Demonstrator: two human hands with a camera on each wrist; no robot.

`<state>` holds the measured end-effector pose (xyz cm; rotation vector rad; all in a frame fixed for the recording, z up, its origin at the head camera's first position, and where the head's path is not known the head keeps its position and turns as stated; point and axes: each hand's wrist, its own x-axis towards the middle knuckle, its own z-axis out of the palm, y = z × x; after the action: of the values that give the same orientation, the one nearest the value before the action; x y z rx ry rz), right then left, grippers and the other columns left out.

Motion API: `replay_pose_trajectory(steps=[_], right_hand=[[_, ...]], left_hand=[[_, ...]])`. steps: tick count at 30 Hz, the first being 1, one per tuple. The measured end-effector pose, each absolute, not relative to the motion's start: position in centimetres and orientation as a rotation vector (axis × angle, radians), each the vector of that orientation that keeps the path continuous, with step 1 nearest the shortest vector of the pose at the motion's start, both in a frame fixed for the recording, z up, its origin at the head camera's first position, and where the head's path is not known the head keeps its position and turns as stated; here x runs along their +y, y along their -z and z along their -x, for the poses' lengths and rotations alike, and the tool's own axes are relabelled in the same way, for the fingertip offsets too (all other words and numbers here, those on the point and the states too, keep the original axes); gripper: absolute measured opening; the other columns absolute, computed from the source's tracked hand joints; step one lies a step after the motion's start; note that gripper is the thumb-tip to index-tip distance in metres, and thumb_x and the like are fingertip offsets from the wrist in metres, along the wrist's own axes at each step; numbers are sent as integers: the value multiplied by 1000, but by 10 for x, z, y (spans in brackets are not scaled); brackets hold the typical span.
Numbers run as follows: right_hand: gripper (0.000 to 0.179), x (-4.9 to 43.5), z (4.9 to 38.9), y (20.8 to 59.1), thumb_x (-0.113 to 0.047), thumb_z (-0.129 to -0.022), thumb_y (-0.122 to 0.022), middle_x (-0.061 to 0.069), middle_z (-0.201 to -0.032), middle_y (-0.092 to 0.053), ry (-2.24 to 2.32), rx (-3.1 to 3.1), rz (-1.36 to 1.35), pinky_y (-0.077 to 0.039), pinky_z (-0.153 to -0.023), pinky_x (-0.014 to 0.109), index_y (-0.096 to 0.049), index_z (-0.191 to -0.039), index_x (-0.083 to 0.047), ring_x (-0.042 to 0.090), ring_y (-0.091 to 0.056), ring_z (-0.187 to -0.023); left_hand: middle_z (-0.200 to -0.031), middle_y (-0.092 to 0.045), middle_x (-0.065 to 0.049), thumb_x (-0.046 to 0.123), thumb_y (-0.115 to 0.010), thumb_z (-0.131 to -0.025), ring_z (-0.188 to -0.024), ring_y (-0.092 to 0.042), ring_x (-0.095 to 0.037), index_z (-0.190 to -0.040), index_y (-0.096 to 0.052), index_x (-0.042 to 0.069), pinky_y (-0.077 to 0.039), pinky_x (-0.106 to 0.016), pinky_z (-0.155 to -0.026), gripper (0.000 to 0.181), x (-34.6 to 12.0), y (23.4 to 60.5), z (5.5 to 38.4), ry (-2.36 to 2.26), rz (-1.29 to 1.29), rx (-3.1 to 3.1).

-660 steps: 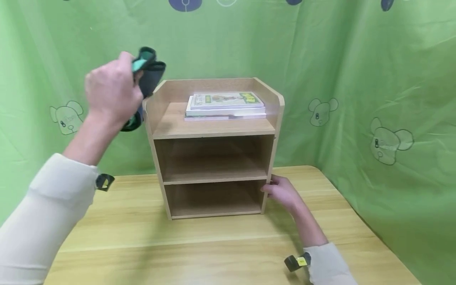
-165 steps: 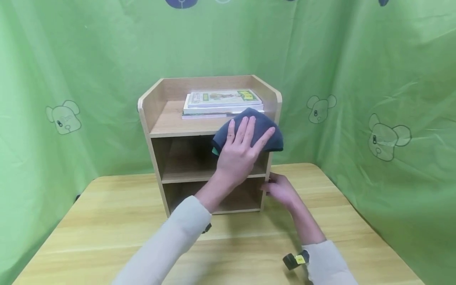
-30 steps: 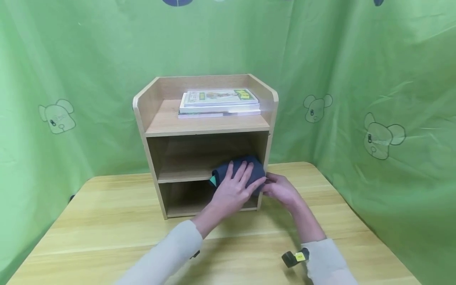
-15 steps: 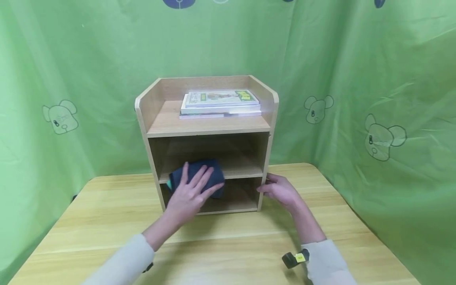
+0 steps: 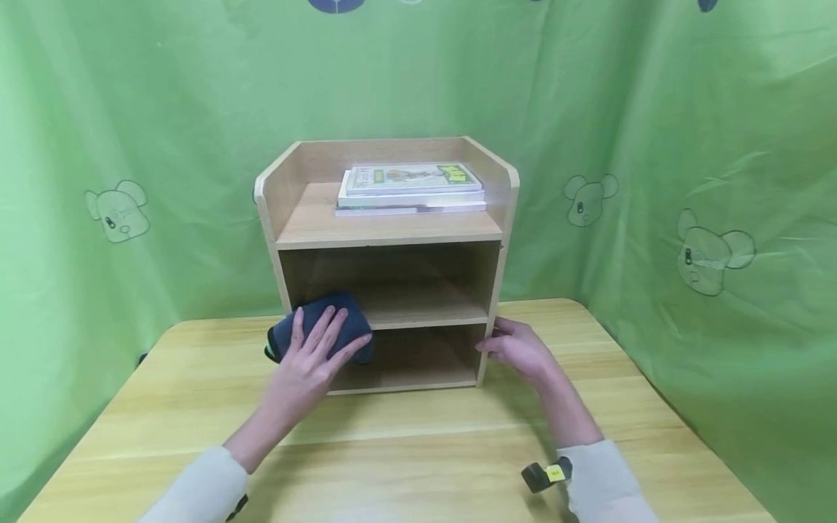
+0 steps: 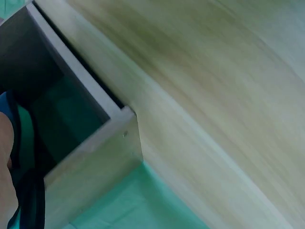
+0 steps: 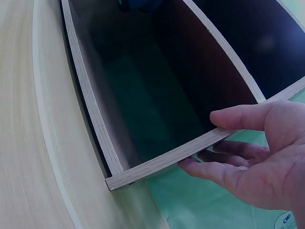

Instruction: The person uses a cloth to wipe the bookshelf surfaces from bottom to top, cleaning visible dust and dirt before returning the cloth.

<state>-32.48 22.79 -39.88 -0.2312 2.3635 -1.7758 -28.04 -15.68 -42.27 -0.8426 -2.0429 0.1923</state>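
Note:
My left hand (image 5: pixel 307 367) lies with its fingers spread and fairly straight over a folded dark blue cloth (image 5: pixel 353 319) with green inside. The cloth is against the left end of the middle board of a small wooden shelf (image 5: pixel 392 236), covering part of its left side edge. In the left wrist view, some of the cloth (image 6: pixel 26 138) shows beside the hand at the left edge. My right hand (image 5: pixel 519 352) pinches the shelf's right side panel low down. In the right wrist view, its thumb (image 7: pixel 238 118) is inside the panel and its fingers are outside.
A stack of books (image 5: pixel 412 190) lies on the shelf's top board. The shelf stands on a light wooden table (image 5: pixel 418 450). Green curtains (image 5: pixel 418 73) with mouse-like drawings hang behind and at both sides. Each wrist wears a small black camera (image 5: pixel 536 477).
Over the last second my left hand has slid the cloth leftward along the middle board from its right end to its left end. My right hand stays on the right panel.

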Motion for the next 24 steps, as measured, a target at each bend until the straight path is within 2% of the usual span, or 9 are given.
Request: replay_pose_trajectory(steps=[2,4,7,10,13,18,24], right_hand=[[79,228,324,398,-3,-89,-65,33,-154,-37,1778,2359,229,-40,-114,50,-23,-156,9,47,-48,-137],[79,228,324,396,-2,-89,-64,34,-155,-36,1784,2349,230,-40,-114,50,-22,-156,9,48,-46,-138],[80,227,322,395,-3,-90,-65,34,-154,-37,1780,2352,224,-40,-114,50,-22,-156,9,47,-47,-137],[80,226,321,395,-4,-90,-65,34,-154,-37,1772,2364,218,-40,-114,50,-22,-156,9,46,-49,-136],[79,227,321,395,-4,-90,-66,34,-152,-40,1770,2374,216,-40,-114,51,-23,-156,9,46,-51,-134],[72,226,321,396,-3,-89,-64,34,-146,-48,1811,2373,223,-46,-109,47,-32,-153,10,41,-58,-128],[63,227,324,398,0,-90,-55,33,-143,-52,1861,2363,240,-54,-100,37,-38,-150,11,33,-65,-118]], left_hand=[[-156,-43,-25,8,-48,-99,-147,-38,-42,-151,-51,27,-16,-73,-117,55,-149,424,283,-192,839,-2046],[-155,-43,-26,8,-54,-96,-146,-38,-42,-151,-51,27,-17,-74,-115,58,-139,424,285,-194,843,-2038],[-152,-48,-26,6,-52,-97,-143,-44,-41,-148,-54,26,-22,-76,-112,55,-120,422,290,-196,859,-1985],[-148,-52,-26,5,-41,-98,-139,-50,-41,-145,-57,25,-27,-77,-109,54,-95,421,297,-175,880,-1915],[-147,-53,-26,5,-38,-97,-138,-51,-40,-146,-56,26,-27,-77,-109,56,-66,421,303,-180,902,-1884],[-148,-54,-23,13,-46,-96,-140,-49,-37,-151,-50,26,-26,-76,-111,56,-17,415,309,-223,929,-1887],[-147,-55,-18,25,-65,-93,-141,-48,-33,-153,-46,25,-27,-72,-114,63,27,406,309,-196,917,-1986]])
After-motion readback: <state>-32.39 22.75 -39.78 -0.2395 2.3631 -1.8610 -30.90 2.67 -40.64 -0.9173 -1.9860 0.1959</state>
